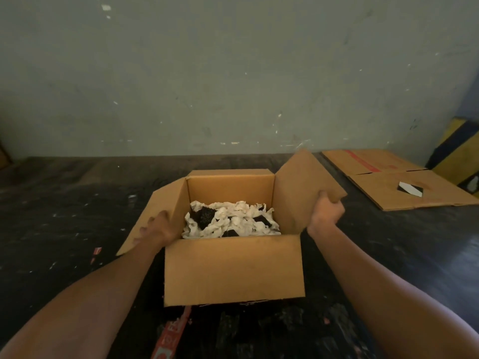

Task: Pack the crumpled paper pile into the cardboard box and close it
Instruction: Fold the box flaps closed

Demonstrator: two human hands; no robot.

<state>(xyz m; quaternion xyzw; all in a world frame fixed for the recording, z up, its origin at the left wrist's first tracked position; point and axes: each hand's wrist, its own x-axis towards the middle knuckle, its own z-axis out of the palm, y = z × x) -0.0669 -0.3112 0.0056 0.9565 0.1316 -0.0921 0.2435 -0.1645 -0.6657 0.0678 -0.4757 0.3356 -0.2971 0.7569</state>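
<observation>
Head cam: cardboard box [233, 268] sits on dark floor [64, 203], top open, crumpled paper [230, 222] already low inside w/ a few dark bits mixed in. Left hand [155, 229] lies fingers spread on the box's left flap [153, 216], which is splayed outward. Right hand [326, 212] is clamped on the edge of the right flap [303, 193], standing near upright. Both flaps hinge toward box centre, so closing prob means folding inward; right looks further along. Flat cardboard [404, 185] lies right of box.
</observation>
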